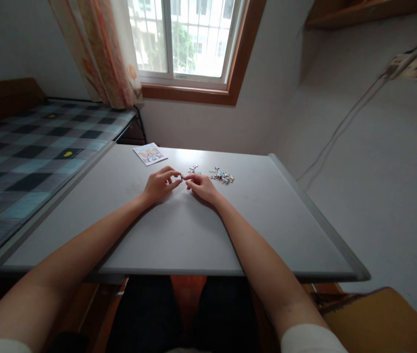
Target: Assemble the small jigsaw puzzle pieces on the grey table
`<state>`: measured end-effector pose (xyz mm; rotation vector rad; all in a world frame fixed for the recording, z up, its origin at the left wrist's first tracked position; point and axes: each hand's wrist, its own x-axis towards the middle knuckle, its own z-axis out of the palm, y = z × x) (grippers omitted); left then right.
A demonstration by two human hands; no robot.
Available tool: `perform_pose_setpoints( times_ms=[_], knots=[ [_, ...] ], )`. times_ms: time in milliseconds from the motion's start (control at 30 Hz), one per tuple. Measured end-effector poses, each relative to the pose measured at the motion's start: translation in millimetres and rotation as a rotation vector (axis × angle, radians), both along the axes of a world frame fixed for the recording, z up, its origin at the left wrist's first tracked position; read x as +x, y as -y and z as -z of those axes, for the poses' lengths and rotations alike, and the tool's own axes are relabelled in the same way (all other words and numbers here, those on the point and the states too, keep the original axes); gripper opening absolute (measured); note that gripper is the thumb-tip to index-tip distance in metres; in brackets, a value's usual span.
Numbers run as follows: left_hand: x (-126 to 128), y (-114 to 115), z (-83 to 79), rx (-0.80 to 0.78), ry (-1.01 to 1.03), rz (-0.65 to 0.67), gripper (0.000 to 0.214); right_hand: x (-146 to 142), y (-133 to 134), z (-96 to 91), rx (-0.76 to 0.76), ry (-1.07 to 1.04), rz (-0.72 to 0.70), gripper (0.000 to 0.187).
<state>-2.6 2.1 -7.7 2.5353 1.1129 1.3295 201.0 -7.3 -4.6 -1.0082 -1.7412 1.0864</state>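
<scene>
Over the middle of the table, my left hand (159, 185) pinches a small dark jigsaw puzzle piece (182, 177) between thumb and index finger. My right hand (201, 187) meets it from the other side, its fingers closed and the index fingertip at the same piece. Just beyond the hands lies a small group of loose puzzle pieces (193, 169), partly hidden by my right hand. A larger heap of puzzle pieces (224, 177) lies to the right. The picture card (150, 154), with a colourful print, rests flat beyond my left hand.
The white table (171, 245) has raised grey edges at its left and right. A bed with a checked cover (57, 132) stands along the left. Behind are a curtain (109, 59) and a window (193, 39). Cables (344, 117) hang on the right wall; a wooden stool (380, 318) is at lower right.
</scene>
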Motion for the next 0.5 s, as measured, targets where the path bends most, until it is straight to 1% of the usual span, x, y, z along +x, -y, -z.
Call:
perform_pose_setpoints(
  times_ms=[333,500],
  knots=[
    [1.7,2.0,-1.3,-0.006,0.005,0.043,0.025,-1.1,-0.9,-0.3,0.001,-0.016,0.003,0.027],
    [1.6,1.9,-1.6,0.004,0.011,0.044,0.024,-0.5,-1.8,1.5,0.007,-0.008,0.002,0.025]
  ],
)
